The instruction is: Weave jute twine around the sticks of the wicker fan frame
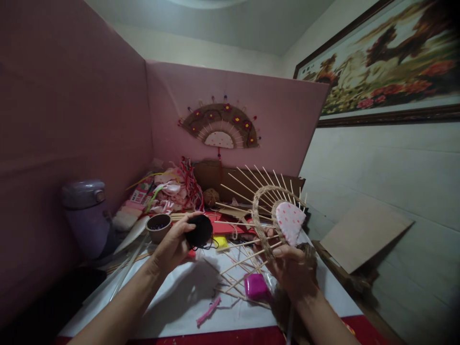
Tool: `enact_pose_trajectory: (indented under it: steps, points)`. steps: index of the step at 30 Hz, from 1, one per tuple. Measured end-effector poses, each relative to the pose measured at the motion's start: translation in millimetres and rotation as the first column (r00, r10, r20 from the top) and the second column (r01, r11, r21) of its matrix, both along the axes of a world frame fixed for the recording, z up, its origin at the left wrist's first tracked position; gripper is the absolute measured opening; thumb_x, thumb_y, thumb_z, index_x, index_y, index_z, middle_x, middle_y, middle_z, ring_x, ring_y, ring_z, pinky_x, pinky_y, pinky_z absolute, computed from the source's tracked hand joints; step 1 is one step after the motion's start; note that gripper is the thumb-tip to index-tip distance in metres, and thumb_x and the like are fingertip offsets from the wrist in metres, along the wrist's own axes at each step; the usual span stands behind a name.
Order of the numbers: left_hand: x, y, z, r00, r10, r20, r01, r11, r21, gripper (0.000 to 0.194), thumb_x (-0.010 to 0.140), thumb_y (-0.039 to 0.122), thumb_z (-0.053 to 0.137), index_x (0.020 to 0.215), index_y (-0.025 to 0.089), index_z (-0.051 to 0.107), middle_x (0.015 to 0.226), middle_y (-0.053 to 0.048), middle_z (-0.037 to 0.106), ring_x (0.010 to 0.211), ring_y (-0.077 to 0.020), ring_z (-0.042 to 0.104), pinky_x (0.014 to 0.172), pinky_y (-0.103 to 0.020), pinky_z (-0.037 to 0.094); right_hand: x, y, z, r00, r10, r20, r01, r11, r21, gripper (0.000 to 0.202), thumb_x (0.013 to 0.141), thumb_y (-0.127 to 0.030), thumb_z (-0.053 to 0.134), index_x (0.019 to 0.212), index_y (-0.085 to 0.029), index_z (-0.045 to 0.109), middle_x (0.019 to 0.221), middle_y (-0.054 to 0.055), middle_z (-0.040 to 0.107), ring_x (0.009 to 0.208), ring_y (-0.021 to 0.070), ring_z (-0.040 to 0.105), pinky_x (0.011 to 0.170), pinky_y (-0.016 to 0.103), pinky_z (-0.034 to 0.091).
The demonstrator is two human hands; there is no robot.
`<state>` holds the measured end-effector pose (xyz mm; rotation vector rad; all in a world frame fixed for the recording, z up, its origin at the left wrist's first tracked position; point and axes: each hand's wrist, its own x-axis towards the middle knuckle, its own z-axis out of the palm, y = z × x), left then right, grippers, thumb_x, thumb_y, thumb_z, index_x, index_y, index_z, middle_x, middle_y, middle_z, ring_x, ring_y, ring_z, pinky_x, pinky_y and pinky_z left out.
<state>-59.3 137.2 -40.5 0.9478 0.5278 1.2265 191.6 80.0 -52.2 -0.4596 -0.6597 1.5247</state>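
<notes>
Over the white table cover, my left hand [176,239] grips a round black ball of cord [199,231], with a loose black strand hanging beneath it. My right hand [293,263] holds a fan frame [264,206] by its lower part. Thin wooden sticks radiate from the frame, a braided twine band curves across them, and a white piece with red dots [289,220] covers the inner part. The ball and the frame are apart. Below them lie a magenta packet [256,286], a short pink strip [208,311] and a yellow packet [220,242].
A finished brown fan [219,122] hangs on the pink panel. A purple bottle [86,220], a bowl of beads [158,227] and a heap of pink fabric [172,189] stand at the left. Cardboard [366,232] leans at the right.
</notes>
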Motion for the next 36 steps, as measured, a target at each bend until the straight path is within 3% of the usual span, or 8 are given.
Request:
enact_pose_trajectory:
  steps: [6,11,17,24,31,36]
  points:
    - [6,2,-0.8,0.996,0.043,-0.077,-0.047,0.997,-0.053,0.032,0.064,0.009,0.054,0.095,0.013,0.059,0.083,-0.006,0.065,0.069,-0.017,0.061,0.056,-0.024,0.049,2,0,-1.2,0.998,0.053,-0.017,-0.053,0.999,0.002,0.031,0.054,-0.004,0.055,0.072,-0.027,0.065,0.068,-0.004,0.068,0.082,0.022,0.064,0.08,0.038,0.051]
    - [6,8,-9.7,0.988,0.102,-0.113,-0.112,0.99,-0.089,0.027,0.066,0.011,0.055,0.092,0.014,0.06,0.075,-0.003,0.065,0.058,-0.0142,0.06,0.046,-0.02,0.046,1,3,-1.6,0.998,0.055,-0.044,-0.054,0.998,0.015,0.035,0.051,-0.003,0.055,0.073,-0.028,0.066,0.071,-0.006,0.069,0.078,0.0209,0.064,0.08,0.038,0.051]
    - [3,13,-16.3,0.989,0.126,-0.077,-0.132,0.989,-0.072,0.027,0.075,0.023,0.055,0.102,0.02,0.058,0.082,-0.004,0.066,0.057,-0.0138,0.06,0.047,-0.023,0.048,2,6,-6.4,0.996,0.072,-0.047,-0.069,0.996,0.053,0.036,0.053,-0.003,0.054,0.076,-0.028,0.065,0.077,-0.005,0.07,0.08,0.0201,0.064,0.081,0.037,0.049]
    - [2,18,-21.8,0.987,0.143,-0.068,-0.149,0.985,-0.09,0.028,0.076,0.031,0.058,0.101,0.019,0.061,0.082,-0.004,0.067,0.058,-0.0142,0.06,0.049,-0.025,0.05,0,6,-6.3,0.992,0.124,-0.032,-0.122,0.99,0.073,0.032,0.054,-0.003,0.054,0.075,-0.025,0.065,0.085,-0.005,0.069,0.082,0.0161,0.062,0.086,0.029,0.046]
    - [1,22,-25.3,0.974,0.213,-0.076,-0.22,0.97,-0.099,0.024,0.072,0.024,0.063,0.095,0.018,0.062,0.08,-0.004,0.066,0.059,-0.0154,0.061,0.045,-0.024,0.049,-3,2,-4.1,0.994,0.113,-0.006,-0.112,0.989,0.094,0.034,0.055,-0.003,0.054,0.08,-0.023,0.065,0.091,-0.003,0.068,0.082,0.0155,0.061,0.086,0.029,0.045]
    - [0,25,-31.1,0.977,0.201,-0.073,-0.208,0.973,-0.101,0.029,0.074,0.025,0.06,0.102,0.017,0.06,0.084,-0.005,0.066,0.06,-0.0163,0.062,0.046,-0.025,0.05,-5,1,0.1,0.993,0.116,0.005,-0.116,0.99,0.076,0.032,0.052,-0.004,0.055,0.076,-0.024,0.064,0.08,-0.003,0.069,0.078,0.0163,0.062,0.077,0.027,0.048]
